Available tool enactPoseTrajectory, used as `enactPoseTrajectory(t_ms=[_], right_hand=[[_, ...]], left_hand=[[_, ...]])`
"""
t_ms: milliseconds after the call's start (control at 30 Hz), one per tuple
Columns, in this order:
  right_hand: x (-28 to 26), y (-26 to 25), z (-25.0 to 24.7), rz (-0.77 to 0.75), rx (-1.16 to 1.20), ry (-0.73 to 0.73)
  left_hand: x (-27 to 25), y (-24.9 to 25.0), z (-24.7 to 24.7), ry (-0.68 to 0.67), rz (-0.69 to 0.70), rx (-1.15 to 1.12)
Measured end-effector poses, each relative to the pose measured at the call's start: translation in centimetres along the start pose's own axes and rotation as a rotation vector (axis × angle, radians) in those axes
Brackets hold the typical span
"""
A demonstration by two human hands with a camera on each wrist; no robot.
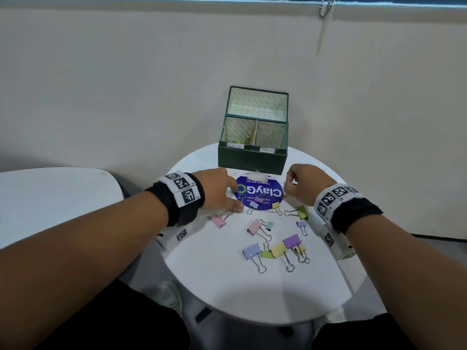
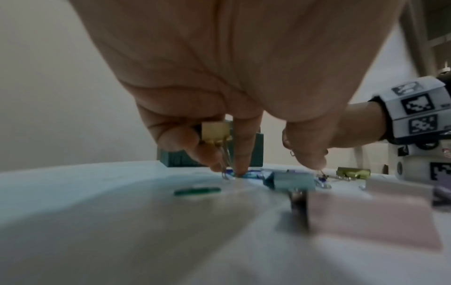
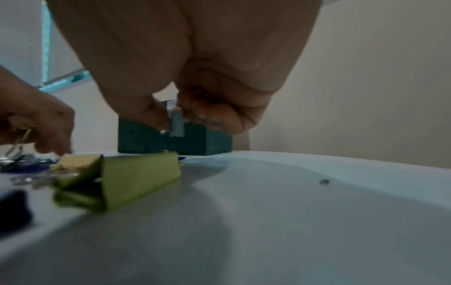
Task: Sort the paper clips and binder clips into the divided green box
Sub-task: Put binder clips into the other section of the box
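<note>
Left hand (image 2: 219, 96) holds yellow binder clip (image 2: 216, 132), right hand (image 3: 195, 77) pinches blue clip (image 3: 176, 123) — lift straight, drop into green box (image 1: 252, 157) lower-left compartment.

Both forearms are bare to the wrists. A black fabric cuff (image 1: 185, 203) wraps the left wrist, topped by a white band (image 1: 182, 189) printed with square black-and-white markers. The right wrist carries a matching black cuff (image 1: 358, 214) and white marker band (image 1: 336, 198), with a white block bearing another marker below it. Dark clothing covers the lap.
</note>
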State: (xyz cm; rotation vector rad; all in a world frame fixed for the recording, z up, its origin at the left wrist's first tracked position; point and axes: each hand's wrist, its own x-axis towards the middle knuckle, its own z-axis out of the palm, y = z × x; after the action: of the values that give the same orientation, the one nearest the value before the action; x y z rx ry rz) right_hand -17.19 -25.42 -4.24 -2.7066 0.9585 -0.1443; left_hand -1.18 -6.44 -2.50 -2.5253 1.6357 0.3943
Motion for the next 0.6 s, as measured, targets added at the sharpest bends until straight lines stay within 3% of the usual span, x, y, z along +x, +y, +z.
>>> enactPoseTrajectory(t_ms=[100, 233, 333, 500, 600], right_hand=[[0.2, -0.1, 0.0, 0.039, -0.071, -0.001], [-0.1, -0.4, -0.4, 0.037, -0.050, -0.085], [-0.7, -0.9, -0.5, 0.036, -0.048, -0.215], [-0.2, -2.0, 0.1, -0.004, -0.233, -0.279], [0.9, -2.4, -0.8, -0.107, -0.361, -0.319]], left_hand=[[-0.3, 0.3, 0.4, 0.069, 0.019, -0.035], [-0.4, 0.4, 0.4, 0.059, 0.018, -0.054], [-0.5, 0.3, 0.5, 0.086, -0.005, -0.088], [-0.2, 0.0, 0.6, 0.141, -0.006, -0.104], [0.3, -0.7, 0.7, 0.232, -0.020, -0.122]])
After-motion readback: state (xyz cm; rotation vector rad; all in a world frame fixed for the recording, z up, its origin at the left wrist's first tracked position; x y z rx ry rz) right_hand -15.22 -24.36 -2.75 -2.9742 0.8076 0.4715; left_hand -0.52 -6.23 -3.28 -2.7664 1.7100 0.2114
